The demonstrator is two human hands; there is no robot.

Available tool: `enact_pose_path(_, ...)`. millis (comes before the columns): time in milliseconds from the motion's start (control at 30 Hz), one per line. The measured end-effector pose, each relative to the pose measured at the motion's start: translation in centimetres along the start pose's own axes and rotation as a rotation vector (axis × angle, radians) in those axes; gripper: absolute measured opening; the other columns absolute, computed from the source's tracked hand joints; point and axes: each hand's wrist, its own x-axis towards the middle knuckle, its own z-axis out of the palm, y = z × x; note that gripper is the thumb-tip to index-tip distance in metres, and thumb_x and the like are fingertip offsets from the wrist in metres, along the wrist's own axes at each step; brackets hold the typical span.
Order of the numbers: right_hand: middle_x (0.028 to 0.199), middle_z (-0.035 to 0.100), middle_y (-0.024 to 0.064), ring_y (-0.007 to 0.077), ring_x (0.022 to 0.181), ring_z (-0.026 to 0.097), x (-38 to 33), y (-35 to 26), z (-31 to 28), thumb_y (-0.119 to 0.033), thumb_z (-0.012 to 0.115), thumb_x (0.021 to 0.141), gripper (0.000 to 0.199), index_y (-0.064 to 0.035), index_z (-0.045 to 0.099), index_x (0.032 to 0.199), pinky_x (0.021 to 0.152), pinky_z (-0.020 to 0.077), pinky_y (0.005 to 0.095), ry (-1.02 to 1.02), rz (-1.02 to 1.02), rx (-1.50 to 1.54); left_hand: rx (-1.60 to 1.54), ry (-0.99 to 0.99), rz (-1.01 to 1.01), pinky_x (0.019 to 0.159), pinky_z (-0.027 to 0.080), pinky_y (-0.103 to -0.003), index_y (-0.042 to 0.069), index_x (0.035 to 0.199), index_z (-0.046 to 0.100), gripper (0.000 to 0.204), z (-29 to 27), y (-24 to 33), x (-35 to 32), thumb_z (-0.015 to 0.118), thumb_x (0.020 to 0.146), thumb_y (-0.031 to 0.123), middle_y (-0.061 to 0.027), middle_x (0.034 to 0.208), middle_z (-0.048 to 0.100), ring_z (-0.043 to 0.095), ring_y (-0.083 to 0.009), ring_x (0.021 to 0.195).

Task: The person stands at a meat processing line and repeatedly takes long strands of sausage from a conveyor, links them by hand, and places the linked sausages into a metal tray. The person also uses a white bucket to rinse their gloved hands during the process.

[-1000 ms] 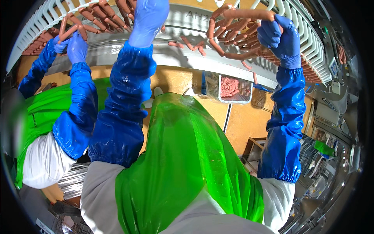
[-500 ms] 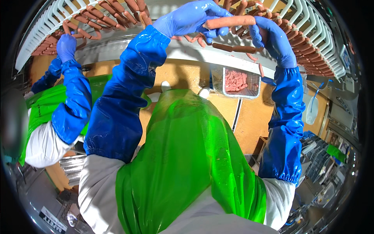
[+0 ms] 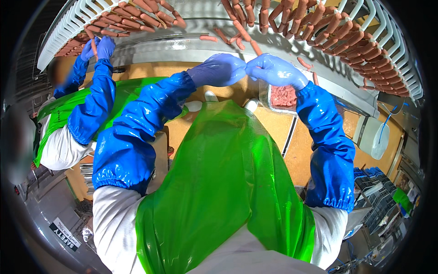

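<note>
My left hand [image 3: 220, 70] and my right hand [image 3: 276, 70], both in blue gloves, meet at the fingertips in front of the metal work surface. Each is closed in a pinch; whatever lies between the fingers is too small or hidden to make out. A string of linked sausages [image 3: 242, 31] slopes down from the hanging rows, and its lowest link [image 3: 256, 47] runs to the back of my right hand. Whether that hand grips it, I cannot tell. Loose sausages [image 3: 222, 35] lie on the surface beyond my hands.
Sausage strings hang from white hooked racks at the left [image 3: 91, 13] and right [image 3: 388, 39]. Under my right wrist stands a tub [image 3: 284, 97] of pinkish sausage pieces. Another person's gloved hand [image 3: 106, 47] works at the left rack. The metal surface [image 3: 182, 55] edges the orange floor.
Both hands have come down nearer to me, and their fingertips now touch. The sausage stretched between them is no longer seen there. My view has shifted, and the other person's second hand shows.
</note>
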Motion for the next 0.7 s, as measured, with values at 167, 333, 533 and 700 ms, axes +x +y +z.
enact_pose_path(167,0.087,0.069,0.0094,0.0275,0.082,0.063,0.8,2.4,-0.2,-0.038,0.052,0.094,0.034,-0.0114,0.072,0.104,0.08,0.0497,0.0387,-0.062,0.061,-0.279,-0.041,-0.145,-0.276,0.076,0.049,-0.047,0.001,0.094,0.065,0.026,1.4,-1.3,-0.2,0.051,0.092,0.022,-0.0178,0.09,0.067,0.063,-0.0377,0.087)
enact_pose_path(333,0.081,0.066,0.0104,0.0238,0.073,0.058,0.4,6.1,-0.5,-0.031,0.053,0.094,0.03,-0.0055,0.069,0.097,0.073,0.0491,0.037,0.092,-0.082,-0.251,-0.115,-0.034,-0.273,0.073,0.051,-0.039,0.001,0.096,0.066,0.027,3.2,-4.2,-0.9,0.053,0.094,0.025,-0.0163,0.084,0.064,0.062,-0.0288,0.075)
enact_pose_path(533,0.075,0.064,0.0078,0.0154,0.07,0.058,0.4,7.5,-4.1,-0.023,0.054,0.095,0.028,0.0021,0.066,0.095,0.072,0.0493,0.0324,-0.009,-0.072,-0.184,-0.535,0.05,-0.577,0.062,0.046,-0.031,0.003,0.087,0.063,0.019,3.8,-5.2,-2.8,0.053,0.097,0.016,-0.0006,0.074,0.058,0.051,-0.0111,0.068)
enact_pose_path(700,0.074,0.057,0.0012,0.0114,0.068,0.052,-1.0,9.6,-10.5,-0.023,0.052,0.096,0.027,0.0004,0.062,0.09,0.066,0.0461,0.0283,0.275,-0.011,-0.037,-0.472,-0.062,-0.335,0.058,0.043,-0.033,0.005,0.079,0.055,0.028,6.6,-8.8,-4.9,0.055,0.1,0.024,0.0033,0.072,0.052,0.047,-0.0107,0.064)
